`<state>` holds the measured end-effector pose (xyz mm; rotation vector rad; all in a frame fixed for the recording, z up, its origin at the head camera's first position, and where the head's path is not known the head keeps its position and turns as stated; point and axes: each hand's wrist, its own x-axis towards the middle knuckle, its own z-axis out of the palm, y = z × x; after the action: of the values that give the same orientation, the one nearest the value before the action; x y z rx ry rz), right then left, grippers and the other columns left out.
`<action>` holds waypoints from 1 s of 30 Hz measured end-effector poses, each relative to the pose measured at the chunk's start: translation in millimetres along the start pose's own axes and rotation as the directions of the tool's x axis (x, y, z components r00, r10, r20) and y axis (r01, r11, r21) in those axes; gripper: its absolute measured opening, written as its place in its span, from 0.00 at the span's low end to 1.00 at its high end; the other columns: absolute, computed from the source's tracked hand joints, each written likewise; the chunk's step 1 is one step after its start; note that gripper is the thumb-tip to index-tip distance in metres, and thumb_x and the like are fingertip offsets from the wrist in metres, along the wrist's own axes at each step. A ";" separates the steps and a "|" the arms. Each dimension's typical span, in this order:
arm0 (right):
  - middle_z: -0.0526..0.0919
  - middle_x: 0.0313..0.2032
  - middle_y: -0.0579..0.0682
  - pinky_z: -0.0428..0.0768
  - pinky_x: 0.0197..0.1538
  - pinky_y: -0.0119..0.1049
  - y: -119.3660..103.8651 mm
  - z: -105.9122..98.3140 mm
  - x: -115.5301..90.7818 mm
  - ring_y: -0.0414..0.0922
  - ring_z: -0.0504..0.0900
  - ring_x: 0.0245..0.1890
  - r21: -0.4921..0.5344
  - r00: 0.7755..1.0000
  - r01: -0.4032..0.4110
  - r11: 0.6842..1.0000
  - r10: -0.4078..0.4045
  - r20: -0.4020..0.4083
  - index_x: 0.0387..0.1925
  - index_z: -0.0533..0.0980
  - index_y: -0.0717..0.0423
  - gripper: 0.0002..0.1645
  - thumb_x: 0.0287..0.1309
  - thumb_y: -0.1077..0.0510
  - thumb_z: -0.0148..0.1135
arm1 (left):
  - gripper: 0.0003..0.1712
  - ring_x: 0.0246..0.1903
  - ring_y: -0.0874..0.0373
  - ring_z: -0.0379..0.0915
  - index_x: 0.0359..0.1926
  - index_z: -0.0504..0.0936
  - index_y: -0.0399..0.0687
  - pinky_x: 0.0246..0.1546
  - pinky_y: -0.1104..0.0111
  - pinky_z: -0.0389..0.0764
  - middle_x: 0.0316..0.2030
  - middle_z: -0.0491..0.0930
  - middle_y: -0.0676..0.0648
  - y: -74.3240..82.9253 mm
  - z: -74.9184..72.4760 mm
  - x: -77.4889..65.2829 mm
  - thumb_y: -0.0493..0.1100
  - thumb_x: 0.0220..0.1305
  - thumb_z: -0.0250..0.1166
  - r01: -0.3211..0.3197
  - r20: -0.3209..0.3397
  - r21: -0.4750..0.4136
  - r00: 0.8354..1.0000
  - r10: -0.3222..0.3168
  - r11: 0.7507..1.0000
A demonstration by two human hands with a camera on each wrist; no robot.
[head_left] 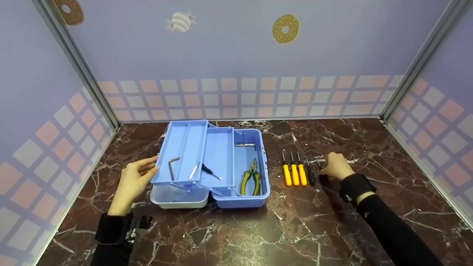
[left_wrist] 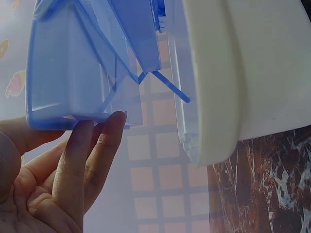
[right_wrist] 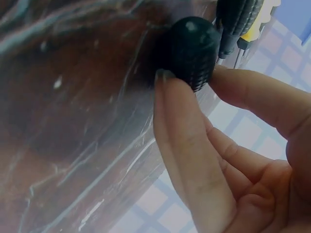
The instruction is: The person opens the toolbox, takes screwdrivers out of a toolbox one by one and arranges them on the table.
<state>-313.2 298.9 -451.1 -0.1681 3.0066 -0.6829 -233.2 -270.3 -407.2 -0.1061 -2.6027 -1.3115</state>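
Left wall [head_left: 29, 92] bounds the desk [head_left: 184, 232]; right of it, we find the left grip [head_left: 136, 177] pinching the near end of the blue toolbox's [head_left: 240, 202] upper tray [head_left: 195, 138]. A strip of desk parts the box from three yellow-handled screwdrivers [head_left: 294, 175]. Past a black screwdriver [head_left: 311, 177], the right grip [head_left: 337, 166] pinches another black handle [right_wrist: 194, 48] at the row's end. Wide desk runs to the right wall [head_left: 451, 107]. Surface dark, marbled, glossy; back wall [head_left: 236, 48] lilac, checked below.
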 end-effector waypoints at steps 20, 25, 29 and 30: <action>0.85 0.17 0.61 0.84 0.20 0.35 3.8 -2.7 3.6 0.45 0.84 0.14 0.091 0.996 -0.003 0.996 -0.006 0.093 0.19 0.82 0.69 0.13 0.52 0.63 0.69 | 0.22 0.54 0.39 0.79 0.61 0.76 0.31 0.44 0.90 0.75 0.53 0.80 0.29 -2.1 -1.0 0.0 0.38 0.69 0.62 -0.006 0.009 0.001 1.000 0.006 1.000; 0.84 0.15 0.57 0.84 0.20 0.34 5.2 -3.8 4.6 0.42 0.83 0.13 0.088 0.994 -0.020 0.996 0.010 0.108 0.19 0.82 0.69 0.14 0.55 0.62 0.66 | 0.21 0.53 0.39 0.80 0.60 0.77 0.31 0.45 0.89 0.75 0.52 0.81 0.29 -0.7 -0.8 0.8 0.36 0.69 0.62 -0.001 -0.005 0.000 1.000 0.001 1.000; 0.82 0.15 0.53 0.80 0.18 0.32 2.0 -6.3 3.8 0.40 0.80 0.12 0.020 0.997 -0.029 0.999 0.027 0.074 0.16 0.80 0.63 0.16 0.56 0.60 0.65 | 0.21 0.53 0.39 0.80 0.60 0.77 0.32 0.45 0.89 0.76 0.51 0.82 0.30 0.0 -0.3 0.6 0.35 0.68 0.62 -0.002 -0.011 0.000 1.000 0.002 1.000; 0.81 0.15 0.53 0.78 0.18 0.32 0.6 -7.1 3.4 0.41 0.79 0.12 -0.011 0.998 -0.029 1.000 0.029 0.058 0.15 0.78 0.62 0.17 0.56 0.60 0.65 | 0.21 0.53 0.39 0.80 0.60 0.77 0.32 0.45 0.89 0.76 0.51 0.82 0.30 -0.2 -0.1 0.7 0.35 0.68 0.62 -0.002 -0.011 0.000 1.000 0.002 1.000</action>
<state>-317.3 302.0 -445.1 -0.1421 2.9510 -0.6489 -233.9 -270.5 -407.1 -0.1014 -2.5930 -1.3085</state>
